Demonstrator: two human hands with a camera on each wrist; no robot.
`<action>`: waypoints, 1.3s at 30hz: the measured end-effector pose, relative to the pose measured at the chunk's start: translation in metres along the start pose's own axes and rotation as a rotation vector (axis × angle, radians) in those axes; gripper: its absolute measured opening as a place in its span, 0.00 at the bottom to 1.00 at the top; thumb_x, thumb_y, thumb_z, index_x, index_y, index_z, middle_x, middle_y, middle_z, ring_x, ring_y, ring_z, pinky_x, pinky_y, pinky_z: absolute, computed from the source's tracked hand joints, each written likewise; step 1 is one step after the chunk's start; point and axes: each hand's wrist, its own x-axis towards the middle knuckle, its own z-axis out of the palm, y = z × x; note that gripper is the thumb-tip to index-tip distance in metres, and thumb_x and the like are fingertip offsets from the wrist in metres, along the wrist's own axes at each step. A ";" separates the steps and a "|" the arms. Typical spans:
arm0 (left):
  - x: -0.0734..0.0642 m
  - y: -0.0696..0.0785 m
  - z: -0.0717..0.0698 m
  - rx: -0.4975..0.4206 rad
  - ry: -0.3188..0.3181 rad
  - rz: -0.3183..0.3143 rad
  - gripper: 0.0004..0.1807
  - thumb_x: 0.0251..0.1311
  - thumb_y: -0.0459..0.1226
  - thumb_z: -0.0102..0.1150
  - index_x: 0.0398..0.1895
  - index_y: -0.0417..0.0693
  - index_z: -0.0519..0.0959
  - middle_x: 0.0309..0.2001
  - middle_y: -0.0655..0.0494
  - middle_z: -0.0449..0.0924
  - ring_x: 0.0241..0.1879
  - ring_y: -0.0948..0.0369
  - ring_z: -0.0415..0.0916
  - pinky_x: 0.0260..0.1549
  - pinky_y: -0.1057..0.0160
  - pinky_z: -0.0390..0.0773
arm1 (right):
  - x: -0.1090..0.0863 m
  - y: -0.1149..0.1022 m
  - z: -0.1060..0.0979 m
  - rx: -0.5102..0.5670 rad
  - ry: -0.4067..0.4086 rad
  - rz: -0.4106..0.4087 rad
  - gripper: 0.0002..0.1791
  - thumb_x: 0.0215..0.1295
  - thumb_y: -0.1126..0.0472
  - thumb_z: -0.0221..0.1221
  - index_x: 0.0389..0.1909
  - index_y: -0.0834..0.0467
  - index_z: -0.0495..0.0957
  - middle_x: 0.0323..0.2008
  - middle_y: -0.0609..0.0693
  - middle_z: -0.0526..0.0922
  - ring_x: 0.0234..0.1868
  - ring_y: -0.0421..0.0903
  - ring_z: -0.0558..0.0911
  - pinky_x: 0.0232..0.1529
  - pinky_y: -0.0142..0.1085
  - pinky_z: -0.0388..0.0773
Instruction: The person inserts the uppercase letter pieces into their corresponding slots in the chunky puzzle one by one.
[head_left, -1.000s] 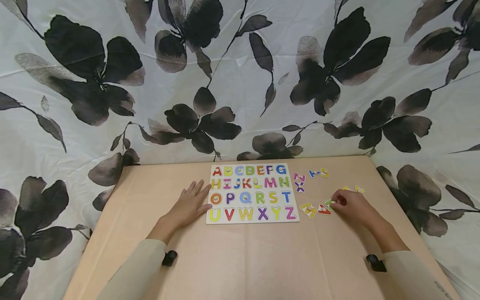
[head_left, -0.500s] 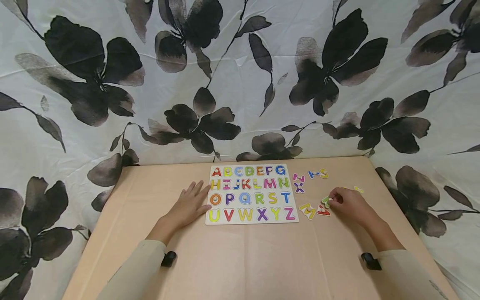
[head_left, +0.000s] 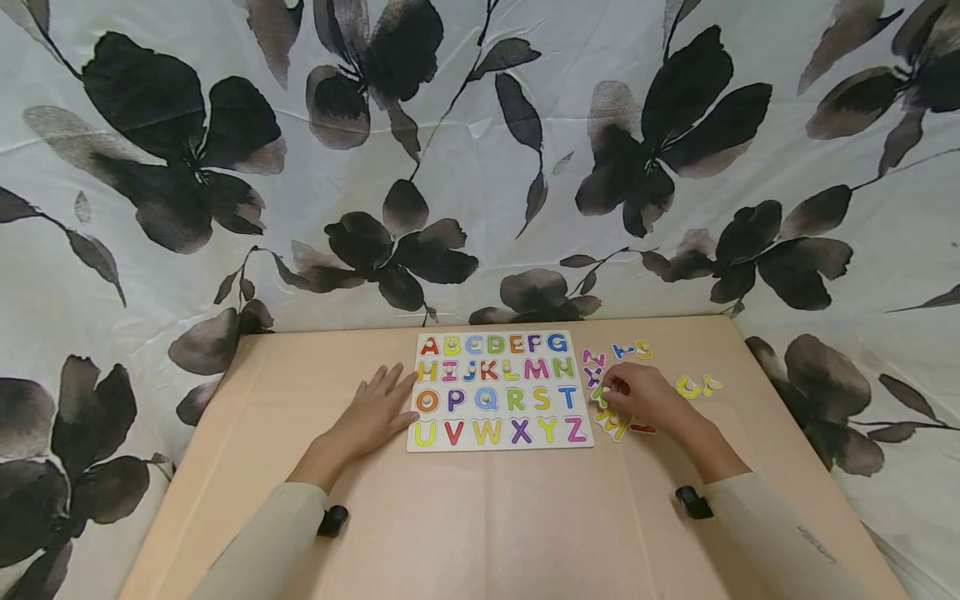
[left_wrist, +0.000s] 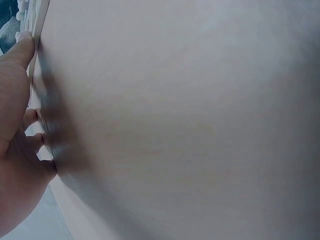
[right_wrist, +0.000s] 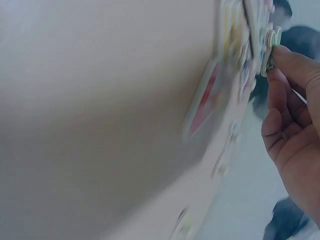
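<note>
And the right hand (head_left: 637, 395) pinches a green letter (head_left: 599, 397) just beside the alphabet board (head_left: 501, 447), left hand (head_left: 372, 415) spread against its opposite edge!

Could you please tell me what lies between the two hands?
Between the left hand and right hand, the head view shows mainly the alphabet board, plus the pinched green letter piece.

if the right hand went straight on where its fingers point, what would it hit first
Probably the right edge of the white letter board near the blue T, with the green piece in the right hand arriving first. The loose purple X lies close to that line, and height is unclear.
</note>
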 end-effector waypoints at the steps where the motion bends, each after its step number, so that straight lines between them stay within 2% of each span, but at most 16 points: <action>1: 0.000 0.000 0.000 0.002 0.000 -0.001 0.41 0.72 0.57 0.55 0.83 0.54 0.57 0.83 0.41 0.47 0.82 0.37 0.42 0.75 0.28 0.47 | 0.003 -0.005 0.002 -0.004 -0.002 -0.016 0.06 0.67 0.59 0.66 0.41 0.55 0.82 0.33 0.47 0.78 0.37 0.45 0.75 0.33 0.30 0.75; 8: -0.002 0.000 -0.002 0.007 0.013 0.003 0.41 0.72 0.56 0.57 0.82 0.53 0.58 0.83 0.40 0.48 0.81 0.35 0.43 0.74 0.27 0.48 | 0.024 -0.042 0.017 0.004 -0.029 -0.118 0.04 0.67 0.59 0.67 0.40 0.54 0.83 0.32 0.46 0.78 0.37 0.44 0.75 0.37 0.32 0.75; 12: -0.003 -0.001 -0.001 0.003 0.006 0.002 0.41 0.72 0.56 0.57 0.82 0.52 0.57 0.83 0.40 0.48 0.81 0.36 0.43 0.75 0.27 0.47 | 0.036 -0.060 0.030 -0.026 -0.042 -0.169 0.05 0.67 0.58 0.69 0.39 0.53 0.83 0.31 0.45 0.78 0.37 0.43 0.75 0.37 0.32 0.74; 22: -0.002 0.000 0.001 -0.001 0.016 0.021 0.41 0.72 0.57 0.56 0.82 0.52 0.58 0.83 0.40 0.49 0.81 0.36 0.44 0.75 0.28 0.48 | 0.053 -0.091 0.053 -0.117 -0.102 -0.283 0.05 0.69 0.56 0.68 0.41 0.52 0.83 0.34 0.42 0.79 0.38 0.41 0.75 0.40 0.31 0.75; 29: -0.002 0.002 -0.002 0.001 0.023 0.025 0.40 0.72 0.55 0.58 0.81 0.50 0.60 0.82 0.39 0.50 0.81 0.35 0.45 0.74 0.27 0.50 | 0.059 -0.104 0.059 -0.157 -0.122 -0.308 0.05 0.70 0.56 0.67 0.41 0.53 0.84 0.35 0.42 0.78 0.36 0.40 0.74 0.39 0.31 0.76; 34: -0.001 0.002 -0.002 0.004 0.022 0.025 0.40 0.72 0.55 0.57 0.81 0.50 0.60 0.82 0.39 0.50 0.81 0.35 0.45 0.74 0.27 0.50 | 0.061 -0.112 0.063 -0.197 -0.124 -0.320 0.04 0.70 0.57 0.66 0.40 0.53 0.84 0.35 0.43 0.79 0.37 0.41 0.74 0.43 0.34 0.76; 39: -0.002 0.000 -0.002 0.005 0.021 0.026 0.41 0.72 0.56 0.57 0.82 0.51 0.59 0.82 0.39 0.49 0.81 0.35 0.45 0.74 0.27 0.50 | 0.062 -0.115 0.067 -0.205 -0.125 -0.306 0.03 0.71 0.57 0.65 0.40 0.51 0.84 0.35 0.43 0.79 0.38 0.41 0.75 0.44 0.34 0.75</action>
